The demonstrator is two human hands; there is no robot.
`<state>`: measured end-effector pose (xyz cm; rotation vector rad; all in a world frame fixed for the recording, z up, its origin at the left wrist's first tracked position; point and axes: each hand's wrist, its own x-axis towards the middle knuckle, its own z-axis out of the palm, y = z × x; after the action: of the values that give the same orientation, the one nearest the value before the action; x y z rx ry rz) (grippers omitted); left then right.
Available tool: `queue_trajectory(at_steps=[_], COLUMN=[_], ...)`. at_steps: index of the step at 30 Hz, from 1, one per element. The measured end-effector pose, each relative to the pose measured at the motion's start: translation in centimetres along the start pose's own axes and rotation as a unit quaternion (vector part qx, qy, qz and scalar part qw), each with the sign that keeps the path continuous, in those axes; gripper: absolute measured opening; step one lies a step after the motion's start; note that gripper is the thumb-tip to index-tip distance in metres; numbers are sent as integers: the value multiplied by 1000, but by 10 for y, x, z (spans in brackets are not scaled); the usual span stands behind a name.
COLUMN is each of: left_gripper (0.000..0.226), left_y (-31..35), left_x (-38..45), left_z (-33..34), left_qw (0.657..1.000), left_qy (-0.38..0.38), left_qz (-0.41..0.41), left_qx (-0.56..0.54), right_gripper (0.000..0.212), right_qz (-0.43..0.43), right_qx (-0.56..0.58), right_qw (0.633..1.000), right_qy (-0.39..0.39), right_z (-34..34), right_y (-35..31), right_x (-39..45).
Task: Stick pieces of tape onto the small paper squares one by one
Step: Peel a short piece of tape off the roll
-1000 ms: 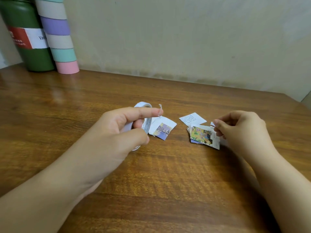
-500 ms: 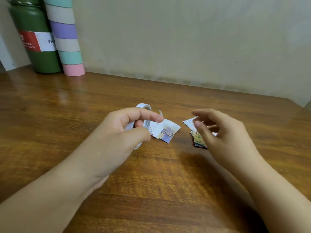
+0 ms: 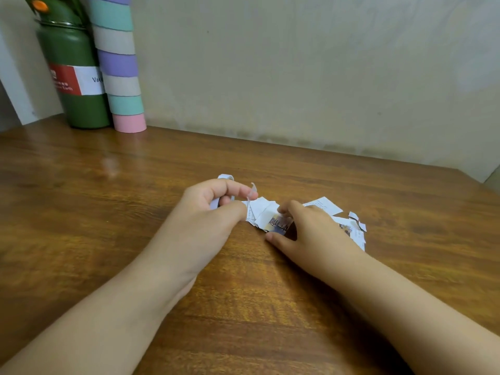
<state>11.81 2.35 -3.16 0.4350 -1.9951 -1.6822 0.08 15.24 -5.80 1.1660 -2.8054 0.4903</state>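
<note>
My left hand (image 3: 213,212) grips a small white tape roll (image 3: 226,177), whose loose end (image 3: 253,188) curls up by my index fingertip. Just right of it lies a small paper square (image 3: 266,215) with a printed picture, on the wooden table (image 3: 135,212). My right hand (image 3: 311,228) reaches over this square with its fingertips and thumb curled at the square's right edge. Whether they pinch the paper is not visible. A stack of more paper squares (image 3: 354,231) lies behind my right hand, partly hidden by it, and one white square (image 3: 324,204) sits beyond.
A green bottle (image 3: 78,85) with a red and white label stands at the back left against the wall. Beside it rises a tall tube (image 3: 119,66) of pastel bands. The table's right edge shows at the far right.
My right hand has moved left from the stack of squares to the picture square beside the tape roll. My left hand has kept its grip on the roll.
</note>
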Motion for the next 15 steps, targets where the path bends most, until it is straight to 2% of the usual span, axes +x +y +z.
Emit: queue_trajectory(at_steps=[3, 6, 9, 12, 14, 15], left_gripper=[26, 26, 28, 28, 28, 28], left_y=[3, 5, 6, 6, 5, 5], left_x=[-1, -1, -2, -2, -2, -2], left_z=[-1, -3, -3, -3, -4, -4], left_qw=[1000, 1000, 1000, 1000, 1000, 1000], left_qy=[-4, -11, -9, -11, -12, -14], left_qz=[1, -6, -12, -12, -12, -10], left_qx=[-11, -13, -9, -10, -7, -6], right_gripper=[27, 27, 23, 12, 12, 13], right_qz=[-27, -46, -24, 0, 46, 80], right_qx=[-57, -121, -105, 20, 172, 259], right_qw=[998, 991, 993, 991, 967, 947], right_qy=[9, 14, 44, 133, 183, 173], right_z=[-4, -6, -8, -20, -34, -40], right_y=[-5, -8, -6, -5, -4, -2], right_x=[3, 2, -1, -11, -16, -17])
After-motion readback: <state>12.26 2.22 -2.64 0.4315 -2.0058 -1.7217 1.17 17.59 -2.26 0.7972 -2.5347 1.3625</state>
